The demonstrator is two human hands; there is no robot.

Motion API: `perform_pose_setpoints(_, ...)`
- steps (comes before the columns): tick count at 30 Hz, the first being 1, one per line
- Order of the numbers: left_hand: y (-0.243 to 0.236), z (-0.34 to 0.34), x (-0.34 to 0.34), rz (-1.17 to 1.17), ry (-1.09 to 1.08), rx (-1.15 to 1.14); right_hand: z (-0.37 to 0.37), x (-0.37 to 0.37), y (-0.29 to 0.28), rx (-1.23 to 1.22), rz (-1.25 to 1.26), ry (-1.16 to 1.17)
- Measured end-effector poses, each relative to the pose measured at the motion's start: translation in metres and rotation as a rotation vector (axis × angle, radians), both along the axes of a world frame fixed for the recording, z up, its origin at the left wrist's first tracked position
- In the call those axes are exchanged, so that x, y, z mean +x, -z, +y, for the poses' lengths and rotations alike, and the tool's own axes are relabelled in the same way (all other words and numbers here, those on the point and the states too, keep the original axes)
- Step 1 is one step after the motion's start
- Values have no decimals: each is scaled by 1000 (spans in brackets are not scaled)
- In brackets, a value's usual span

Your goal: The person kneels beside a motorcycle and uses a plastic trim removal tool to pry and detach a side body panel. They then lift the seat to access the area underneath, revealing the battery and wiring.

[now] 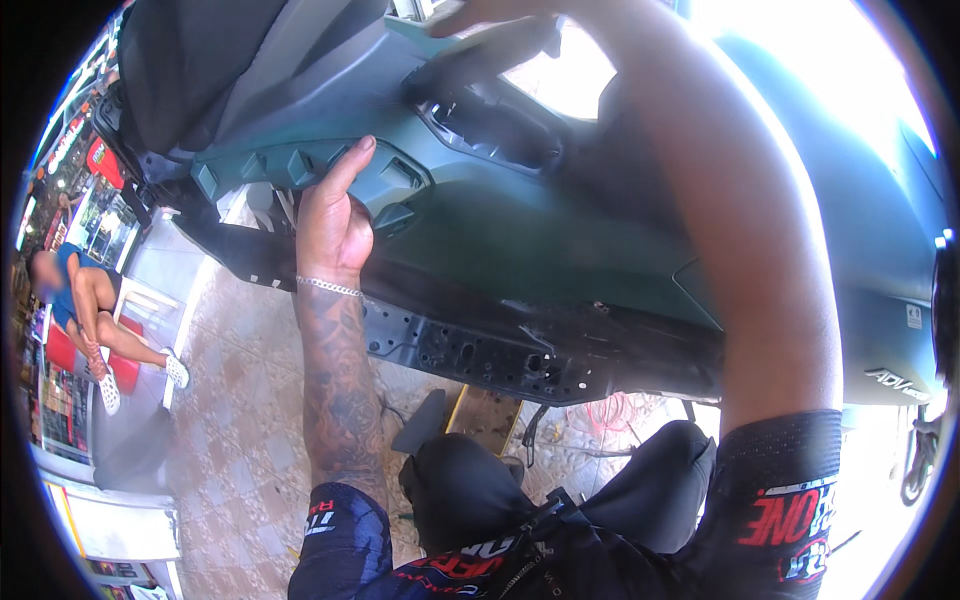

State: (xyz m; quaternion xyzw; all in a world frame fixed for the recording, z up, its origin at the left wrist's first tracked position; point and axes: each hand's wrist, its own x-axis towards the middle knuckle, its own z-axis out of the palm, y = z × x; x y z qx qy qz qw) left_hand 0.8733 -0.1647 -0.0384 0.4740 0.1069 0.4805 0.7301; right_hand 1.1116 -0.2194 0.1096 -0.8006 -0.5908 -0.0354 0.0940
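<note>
A dark green scooter body panel (560, 240) stretches across the view, with black plastic along its bottom. My left hand (342, 220) grips a ridged green footboard piece (275, 165), thumb lying on top and the other fingers hidden. My right hand (500, 15) reaches to the top edge of the view beside an oblong opening (490, 130); its fingers are mostly cut off, so their grip is unclear. A black seat or padded part (240, 50) lies at upper left. A black perforated underframe (450, 350) runs below the green body.
A person (75, 290) in a blue shirt sits at a storefront on the left. Beneath the scooter are a tiled floor (230, 360), a yellow-edged tray (485, 415) and pink coiled line (610, 410). My knees are close below the underframe. Part of a wheel (920, 460) shows at far right.
</note>
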Motion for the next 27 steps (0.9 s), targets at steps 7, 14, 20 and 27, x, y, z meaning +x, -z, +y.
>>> perform_pose_setpoints(7,-3,-3,-2,29,53,-26,-26,6,14,-449,-21,2)
perform_pose_setpoints(14,0,-3,-3,51,32,-23,-43,2,29,-646,0,4)
perform_pose_setpoints(20,-1,0,-2,64,16,-11,-37,-8,35,-694,-98,-46)
perform_pose_setpoints(27,12,17,-2,71,81,13,-35,8,46,-579,-78,-55)
